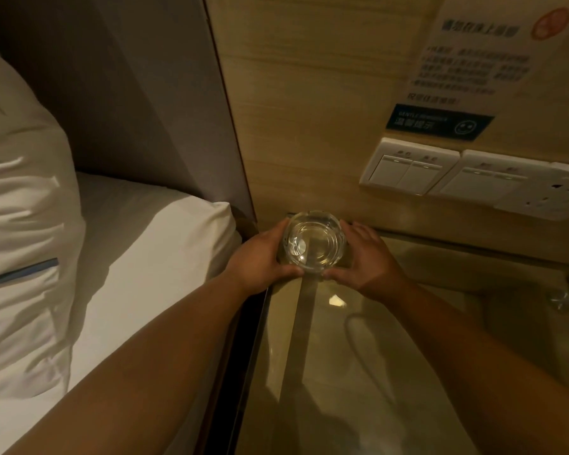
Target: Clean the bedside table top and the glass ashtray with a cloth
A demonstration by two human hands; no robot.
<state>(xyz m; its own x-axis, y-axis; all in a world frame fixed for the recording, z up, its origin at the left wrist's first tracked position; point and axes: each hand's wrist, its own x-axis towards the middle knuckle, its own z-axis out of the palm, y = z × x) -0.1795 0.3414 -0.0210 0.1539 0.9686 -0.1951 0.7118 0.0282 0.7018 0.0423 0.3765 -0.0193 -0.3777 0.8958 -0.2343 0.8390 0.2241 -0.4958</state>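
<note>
A round clear glass ashtray (314, 243) sits at the far left corner of the glass-covered bedside table top (391, 372), close to the wall. My left hand (260, 257) wraps its left side, thumb under the near rim. My right hand (367, 257) cups its right side, fingers spread along the wall of the glass. Both hands hold the ashtray between them. I cannot tell whether it rests on the table or is lifted slightly. No cloth is in view.
A bed with a white sheet (138, 257) and a pillow (17, 224) lies to the left, with a dark gap beside the table. Wall switches (408, 167) and a socket (546, 198) hang above the table, with a printed notice (467, 60) above them. A small clear object (560, 300) lies at the right.
</note>
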